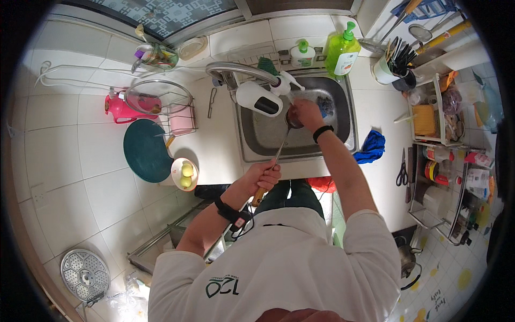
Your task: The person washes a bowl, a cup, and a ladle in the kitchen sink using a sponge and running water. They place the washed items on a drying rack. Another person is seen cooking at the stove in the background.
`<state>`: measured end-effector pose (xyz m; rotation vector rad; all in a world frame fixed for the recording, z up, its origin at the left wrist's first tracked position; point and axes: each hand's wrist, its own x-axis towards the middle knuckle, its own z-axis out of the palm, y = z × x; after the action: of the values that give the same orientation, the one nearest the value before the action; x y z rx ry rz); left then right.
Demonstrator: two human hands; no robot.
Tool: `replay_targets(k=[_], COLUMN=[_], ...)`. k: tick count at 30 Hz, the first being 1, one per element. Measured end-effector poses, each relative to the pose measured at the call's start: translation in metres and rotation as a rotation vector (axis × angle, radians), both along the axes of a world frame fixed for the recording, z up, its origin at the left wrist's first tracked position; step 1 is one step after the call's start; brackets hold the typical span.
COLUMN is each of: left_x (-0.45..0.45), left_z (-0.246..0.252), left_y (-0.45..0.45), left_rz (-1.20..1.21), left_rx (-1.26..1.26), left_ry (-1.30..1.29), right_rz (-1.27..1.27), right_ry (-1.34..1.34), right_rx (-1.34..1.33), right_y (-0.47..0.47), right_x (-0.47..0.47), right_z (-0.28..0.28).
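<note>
My left hand, at the front edge of the sink, is closed around the wooden handle of a metal ladle. The ladle slants up and away into the stainless steel sink. My right hand reaches into the basin with its fingers on the round head of the ladle, under the faucet. Those fingers are partly hidden, and so is the inside of the ladle's head. A white attachment with a dark panel is fitted at the faucet's spout. Dark scouring material lies at the right of the basin.
Right of the sink lie a blue cloth and scissors. Green dish soap and a white pump bottle stand behind it. At left are a bowl with two yellow-green round items, a dark green board and a wire rack.
</note>
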<state>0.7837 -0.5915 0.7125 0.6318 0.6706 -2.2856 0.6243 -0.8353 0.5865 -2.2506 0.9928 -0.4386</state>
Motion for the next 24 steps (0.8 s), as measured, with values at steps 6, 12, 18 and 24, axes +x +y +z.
replay_targets(k=[6,12,18,24], left_x=[0.007,-0.003,-0.011,-0.012], left_z=[0.006,0.003,0.001,0.005], left_y=[0.001,-0.001,-0.003,-0.012], left_rz=[0.020,0.212,0.171,0.083], left_rx=[-0.021,0.008,0.011,-0.044], left_ry=[0.009,0.171,0.066,0.013], right_rz=[0.207,-0.568,-0.660,-0.360], right_ry=[0.144,0.177,0.147,0.158], right_rx=[-0.217,0.341,0.143,0.005], right_y=[-0.009,0.035,0.060,0.037], right_x=[-0.008,-0.007,-0.006,0.005], right_z=[0.019,-0.010,-0.008,0.003])
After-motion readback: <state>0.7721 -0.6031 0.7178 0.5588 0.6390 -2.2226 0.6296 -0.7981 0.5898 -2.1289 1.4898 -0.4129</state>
